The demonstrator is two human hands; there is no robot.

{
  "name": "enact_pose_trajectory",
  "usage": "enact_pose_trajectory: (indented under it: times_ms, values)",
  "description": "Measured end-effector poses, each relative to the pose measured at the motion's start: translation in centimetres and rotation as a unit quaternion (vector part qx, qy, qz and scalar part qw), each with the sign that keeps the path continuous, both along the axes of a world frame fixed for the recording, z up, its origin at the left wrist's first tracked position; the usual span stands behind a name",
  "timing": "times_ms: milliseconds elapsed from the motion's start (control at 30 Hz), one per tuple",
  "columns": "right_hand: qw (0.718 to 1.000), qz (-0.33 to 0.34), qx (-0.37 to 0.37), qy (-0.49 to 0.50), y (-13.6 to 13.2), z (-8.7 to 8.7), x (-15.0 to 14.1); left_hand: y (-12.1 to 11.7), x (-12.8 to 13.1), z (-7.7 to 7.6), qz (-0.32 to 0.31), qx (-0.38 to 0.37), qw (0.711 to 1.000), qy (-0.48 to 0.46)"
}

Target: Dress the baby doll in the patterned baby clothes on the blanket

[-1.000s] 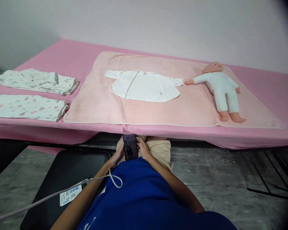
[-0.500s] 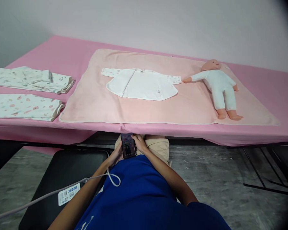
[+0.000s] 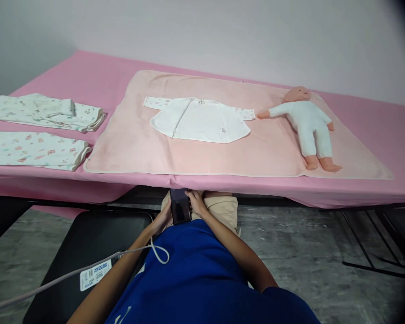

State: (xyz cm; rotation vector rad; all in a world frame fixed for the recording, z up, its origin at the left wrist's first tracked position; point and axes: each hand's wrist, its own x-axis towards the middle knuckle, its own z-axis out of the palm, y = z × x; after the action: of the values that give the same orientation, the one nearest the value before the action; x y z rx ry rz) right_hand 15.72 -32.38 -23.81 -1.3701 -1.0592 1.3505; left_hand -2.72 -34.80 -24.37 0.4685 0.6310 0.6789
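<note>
Phone is dark-screened — the left hand grips one side, the right hand touches the other, grip unclear. A shirt lies beside a doll.

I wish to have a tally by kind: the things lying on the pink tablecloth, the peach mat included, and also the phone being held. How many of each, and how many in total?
Phone: 1
White shirt: 1
Doll: 1
Folded printed bundles: 2
Peach mat: 1
Total: 6
</note>
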Motion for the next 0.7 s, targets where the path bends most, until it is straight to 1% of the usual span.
enact_pose_trajectory:
  times_ms: [133, 233, 300, 367, 500, 600, 700]
  values:
    - [1.0, 0.012, 0.009, 0.014, -0.3, -0.2, -0.2, -0.1, -0.1, -0.4, 0.042, -0.025, 0.998, 0.041]
    - [1.0, 0.017, 0.016, 0.019, -0.3, -0.4, -0.6, -0.1, -0.2, -0.7, 0.042, -0.025, 0.998, 0.043]
    - [1.0, 0.014, 0.018, 0.02, -0.3, -0.4, -0.8, -0.1, -0.2, -0.5, 0.039, -0.017, 0.998, 0.038]
    - [1.0, 0.011, 0.018, 0.022, -0.4, -0.3, -0.7, -0.2, -0.1, 0.0, 0.035, -0.018, 0.999, 0.031]
    - [0.999, 0.015, 0.019, 0.031, -0.6, 0.0, -0.2, -0.2, 0.0, 1.9, 0.029, -0.043, 0.998, 0.03]
    - [0.999, 0.018, 0.023, 0.038, -0.7, 0.2, 0.3, 0.3, -1.5, 3.0, 0.047, -0.058, 0.996, 0.041]
    - [0.999, 0.019, 0.031, 0.041, -0.8, 0.2, 0.5, 1.0, -5.0, 3.3, 0.087, -0.096, 0.988, 0.084]
